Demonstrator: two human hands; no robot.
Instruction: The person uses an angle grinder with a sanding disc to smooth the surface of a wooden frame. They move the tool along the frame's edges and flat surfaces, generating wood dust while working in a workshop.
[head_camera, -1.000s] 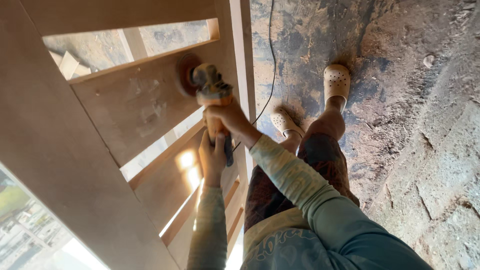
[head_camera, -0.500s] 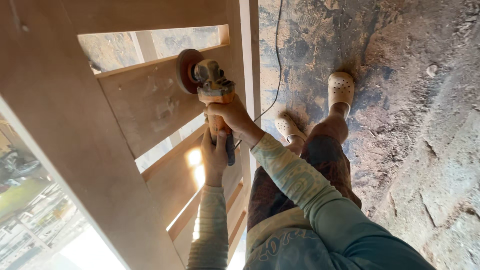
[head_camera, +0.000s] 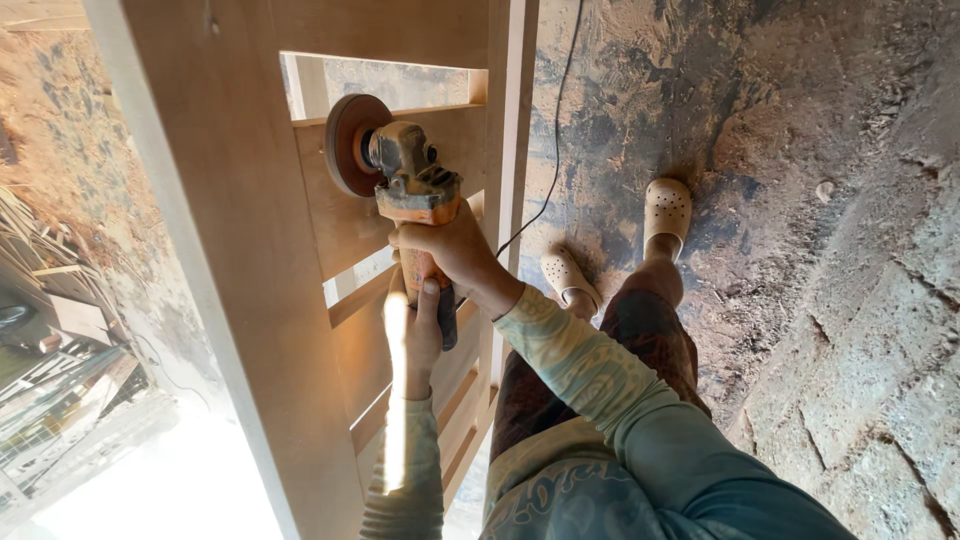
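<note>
Both of my hands hold an orange angle grinder (head_camera: 412, 180) with a round sanding disc (head_camera: 345, 143). The disc lies against a slat of an upright wooden louvred frame (head_camera: 250, 230). My right hand (head_camera: 450, 248) wraps the grinder's body near the head. My left hand (head_camera: 418, 335) grips its rear handle lower down. The grinder's black cord (head_camera: 555, 130) runs up and away across the floor. My feet in pale clogs (head_camera: 667, 210) stand on the dusty ground beside the frame.
The frame's slats (head_camera: 360, 225) slope across open gaps, with a thick post (head_camera: 510, 150) on its right side. Sawdust covers the dark floor (head_camera: 800, 180). Stacked timber and scraps (head_camera: 50, 290) lie beyond the frame at the left.
The grinder and both hands have moved along the slat toward the frame's left stile, and the view has shifted so more of the frame's top shows.
</note>
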